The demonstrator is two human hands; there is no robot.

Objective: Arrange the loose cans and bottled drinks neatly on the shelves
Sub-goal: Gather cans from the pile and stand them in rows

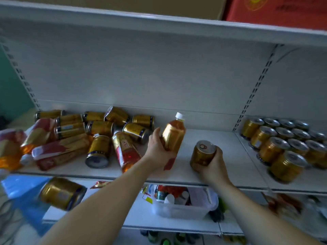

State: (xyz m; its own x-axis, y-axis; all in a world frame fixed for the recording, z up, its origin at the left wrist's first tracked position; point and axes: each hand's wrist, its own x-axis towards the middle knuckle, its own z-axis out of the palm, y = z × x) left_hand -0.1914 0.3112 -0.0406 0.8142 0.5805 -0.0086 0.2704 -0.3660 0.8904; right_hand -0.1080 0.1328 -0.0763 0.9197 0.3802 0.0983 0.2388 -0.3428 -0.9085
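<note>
While a tidy block [276, 138] of cans stands at the shelf's [233, 149] right end, most work looks undone: the left hand [157, 147] grips a tilted bottle [174, 135], the right hand [214, 163] clasps a can [202, 154] mid-shelf, and a heap [100, 128] lies toppled at the left.
</note>
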